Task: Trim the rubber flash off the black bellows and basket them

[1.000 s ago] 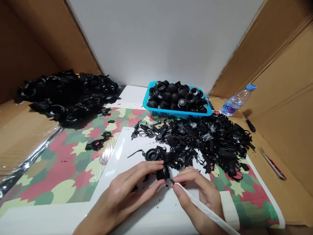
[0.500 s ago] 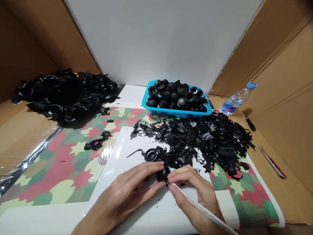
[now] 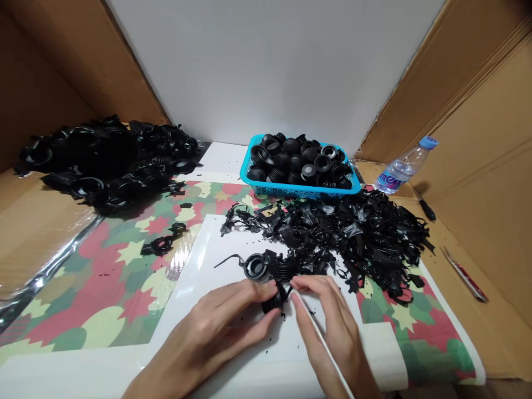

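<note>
My left hand (image 3: 220, 318) is closed around a small black ribbed rubber cap (image 3: 272, 300), gripping it between thumb and fingers just over the white sheet (image 3: 187, 310). A slim white tool (image 3: 323, 339) lies in my right hand (image 3: 332, 318), whose fingers are pinched together near its tip. The tool's tip is hidden at the fingers, so its kind does not show. A thin dark strip runs from the cap's right side to my right fingertips. Just beyond my hands lie a ring-shaped black part (image 3: 255, 266) with a tail and another ribbed black part (image 3: 282, 269).
A heap of black rubber scraps (image 3: 366, 233) spreads behind my right hand. Behind it stands a blue basket (image 3: 307, 191) full of black caps. Untrimmed black parts (image 3: 103, 160) pile up at left. A water bottle (image 3: 403, 166) and a red cutter knife (image 3: 465, 277) are at right.
My right hand has turned and shifted slightly, and the white tool now points more steeply away from me. The cap has tilted in my left hand. A dark strip now shows at my right fingertips.
</note>
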`<state>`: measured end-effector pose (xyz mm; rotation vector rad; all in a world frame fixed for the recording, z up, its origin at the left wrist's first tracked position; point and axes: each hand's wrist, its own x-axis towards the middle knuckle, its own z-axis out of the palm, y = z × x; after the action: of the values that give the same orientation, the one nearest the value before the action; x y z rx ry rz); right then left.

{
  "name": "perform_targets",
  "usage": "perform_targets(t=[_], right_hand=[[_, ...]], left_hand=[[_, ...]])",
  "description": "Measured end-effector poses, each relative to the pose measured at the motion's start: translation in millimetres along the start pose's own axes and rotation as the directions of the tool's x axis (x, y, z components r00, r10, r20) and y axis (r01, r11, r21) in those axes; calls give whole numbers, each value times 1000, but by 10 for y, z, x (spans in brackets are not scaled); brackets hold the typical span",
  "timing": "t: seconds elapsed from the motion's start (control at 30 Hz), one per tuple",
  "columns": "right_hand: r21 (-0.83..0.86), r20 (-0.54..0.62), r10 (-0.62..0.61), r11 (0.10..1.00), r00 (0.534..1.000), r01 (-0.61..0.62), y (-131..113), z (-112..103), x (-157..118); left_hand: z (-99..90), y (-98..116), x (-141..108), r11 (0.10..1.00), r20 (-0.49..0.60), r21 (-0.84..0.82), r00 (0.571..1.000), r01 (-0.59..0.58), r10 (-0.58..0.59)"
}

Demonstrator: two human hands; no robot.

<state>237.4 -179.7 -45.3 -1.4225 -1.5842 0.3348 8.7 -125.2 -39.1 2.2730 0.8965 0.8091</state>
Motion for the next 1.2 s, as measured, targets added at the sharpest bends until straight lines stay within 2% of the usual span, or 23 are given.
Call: perform_targets(t=[0.1, 0.3, 0.37, 0.47, 0.57, 0.63, 0.73, 0.87, 0.93, 1.1, 1.2], right_hand=[[-99, -124, -15, 995, 992, 3, 51, 21, 68], [-133, -197, 7, 991, 980, -34, 59, 29, 113], [-105, -205, 24, 993, 979, -47, 37, 20, 88], [-39, -114, 34, 999, 993, -38, 18, 13, 39], [50, -48, 43, 998, 998, -40, 22, 8, 1], [126, -62, 59, 991, 996, -51, 34, -8, -22], [185, -143, 104, 980, 984, -77, 64, -47, -67], [69, -293, 27, 998, 956, -7, 71, -7, -116], [-11, -314, -8, 1000, 949, 4, 24, 82, -93], [-102, -158, -237, 969, 959, 223, -125, 277, 108], [-108, -128, -251, 965, 959, 238, -144, 275, 194]], left_hand=[[-23, 8, -8, 999, 45, -38, 999, 25, -23], [-103, 41, 21, 985, 45, -91, 988, 148, -145], [-127, 49, 41, 978, 27, -102, 983, 183, -181], [-146, 52, 82, 981, 1, -67, 983, 183, -183], [-148, 59, 124, 988, 20, -43, 988, 151, -150], [-153, 74, 139, 987, 30, -62, 988, 151, -149], [-171, 108, 141, 970, 50, -117, 977, 213, -209], [-199, 141, 147, 949, 80, -168, 963, 267, -257], [-196, 136, 162, 953, 81, -170, 968, 250, -239], [-130, 79, 190, 966, 47, -190, 984, 175, -169], [-115, 48, 187, 960, 52, -212, 983, 182, -175]])
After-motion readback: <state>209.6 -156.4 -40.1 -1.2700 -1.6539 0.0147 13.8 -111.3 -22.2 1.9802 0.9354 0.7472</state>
